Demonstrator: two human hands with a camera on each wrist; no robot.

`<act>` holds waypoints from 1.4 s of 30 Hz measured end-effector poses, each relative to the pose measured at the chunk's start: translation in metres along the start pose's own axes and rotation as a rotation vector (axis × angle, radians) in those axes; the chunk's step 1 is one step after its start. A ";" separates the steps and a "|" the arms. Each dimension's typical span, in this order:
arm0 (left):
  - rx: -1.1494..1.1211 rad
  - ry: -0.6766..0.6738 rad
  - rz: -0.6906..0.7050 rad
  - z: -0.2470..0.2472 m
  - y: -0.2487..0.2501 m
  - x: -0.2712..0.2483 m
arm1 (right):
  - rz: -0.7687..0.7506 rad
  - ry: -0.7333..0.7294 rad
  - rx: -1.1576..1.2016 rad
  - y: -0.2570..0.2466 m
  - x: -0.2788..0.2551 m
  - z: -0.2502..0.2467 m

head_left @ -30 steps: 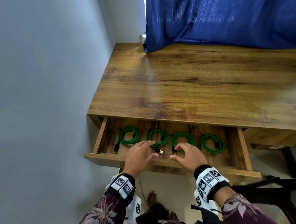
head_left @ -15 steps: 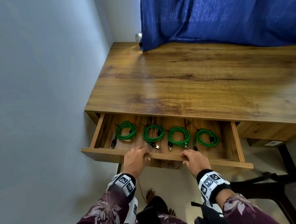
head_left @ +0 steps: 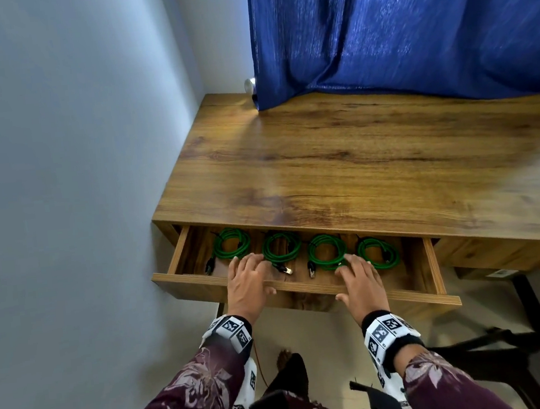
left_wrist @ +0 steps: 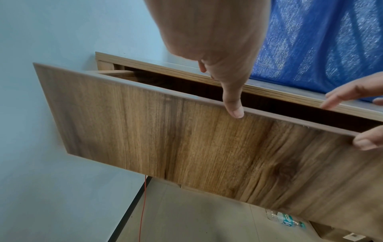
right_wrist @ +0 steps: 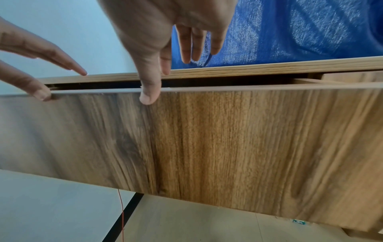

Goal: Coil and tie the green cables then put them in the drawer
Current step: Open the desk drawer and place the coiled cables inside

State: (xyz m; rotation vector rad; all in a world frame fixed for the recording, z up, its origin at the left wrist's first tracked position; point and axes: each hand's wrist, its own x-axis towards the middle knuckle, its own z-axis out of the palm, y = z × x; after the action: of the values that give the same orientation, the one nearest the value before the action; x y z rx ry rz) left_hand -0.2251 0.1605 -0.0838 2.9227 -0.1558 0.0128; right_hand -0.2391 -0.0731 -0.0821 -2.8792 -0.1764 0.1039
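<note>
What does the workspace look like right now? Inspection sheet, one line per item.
Surface: wooden desk top, bare in view.
Job's things: four coiled green cables in a row inside the open drawer.
Clutter: nothing seen on the desk.
Grippers: left hand and right hand lie on the drawer's front edge, fingers straight, thumbs on the front panel; no grip on any cable.
Cables: black connectors stick out from the coils; ties too small to confirm.
Surroundings: blue curtain behind the desk, pale wall on the left, thin red cord at the floor.
</note>
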 end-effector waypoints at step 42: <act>-0.035 -0.028 0.415 0.009 -0.029 0.140 | 0.005 -0.070 0.032 0.036 0.123 -0.013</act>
State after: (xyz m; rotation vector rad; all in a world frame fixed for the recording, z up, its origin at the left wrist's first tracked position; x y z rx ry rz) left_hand -0.0827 0.1721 -0.0957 2.8000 -0.7530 0.0339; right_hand -0.1122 -0.0953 -0.0855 -2.8459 -0.1786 0.2068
